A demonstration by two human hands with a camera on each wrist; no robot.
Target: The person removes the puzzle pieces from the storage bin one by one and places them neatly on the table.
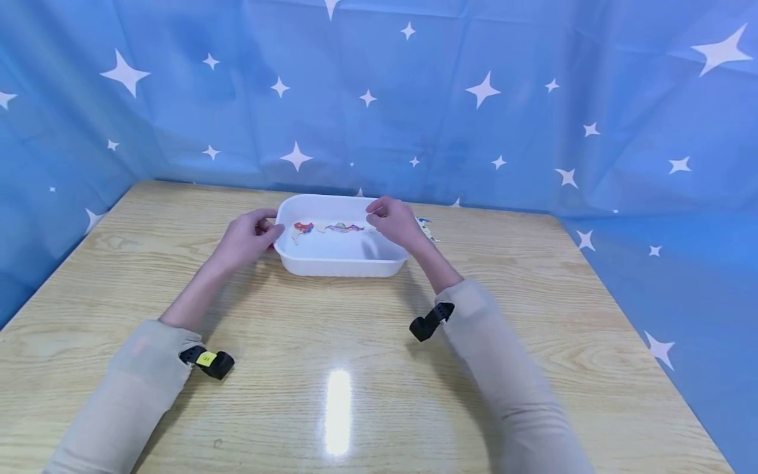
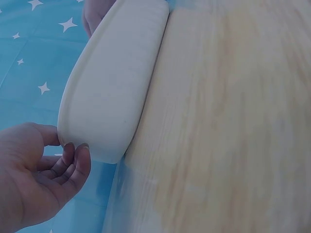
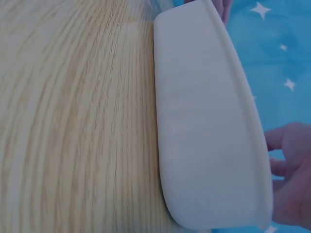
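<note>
Left hand [image 1: 251,234] is pinching white rectangular tray [image 1: 343,268] by its left end in head view, tray sitting on wooden table [image 1: 266,362]; right hand [image 1: 393,222] is hovering over right end, fingers bent, can't tell if holding anything; red-and-blue piece [image 1: 304,228] and purple piece [image 1: 345,228] are lying inside. Left wrist: fingertips are touching tray. Right wrist: rim is partly hiding fingers.

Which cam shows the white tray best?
Head: only it shows the inside of the white tray, with colourful pieces in it, though the right hand hides part of its right side. Both wrist views show just the outer wall and rim edge.
</note>
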